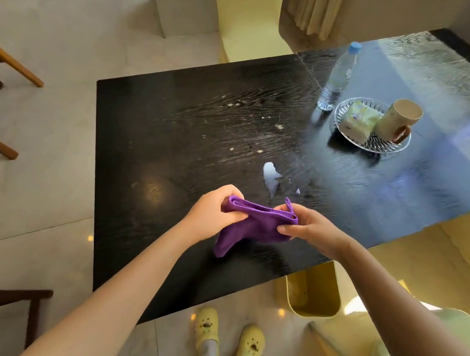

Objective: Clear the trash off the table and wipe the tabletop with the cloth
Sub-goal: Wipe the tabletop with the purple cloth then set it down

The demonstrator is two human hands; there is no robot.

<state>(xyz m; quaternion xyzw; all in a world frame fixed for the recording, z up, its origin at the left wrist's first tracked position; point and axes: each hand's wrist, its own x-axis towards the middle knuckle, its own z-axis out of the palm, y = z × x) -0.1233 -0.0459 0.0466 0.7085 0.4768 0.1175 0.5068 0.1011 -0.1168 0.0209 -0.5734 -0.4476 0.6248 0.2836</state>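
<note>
Observation, one view from the head camera.

- Both hands held the purple cloth [250, 228] at lower centre of frame, over the near part of the black table [163, 113].
- Left hand [211, 215]: fingers curled round one bunched end of the cloth.
- Right hand [306, 228]: thumb and fingers pinched the other end, with one corner standing up above them.
- The cloth was folded between the hands and a loose tail drooped at lower left. I could not tell whether it touched the tabletop.

Status, as I judged it:

- Pale crumbs [279, 126] lay scattered across the centre of the tabletop.
- A whitish patch [271, 174] sat just above the cloth. I could not tell whether it was liquid or a scrap.
- With both unwiped, I took the wiping as not yet begun, or barely. The cloth looked to be in folding, not in use.
- At right of frame stood a water bottle [336, 80], and below it a glass dish [381, 149] holding a wrapped packet [358, 121] and a tilted mug [399, 120]. Whether any of these counted as trash was unclear.
- A yellow bin [312, 294] stood at lower centre-right, below the table's near edge. Its contents were not legible.

Remaining: crumbs, patch, full wipe.
</note>
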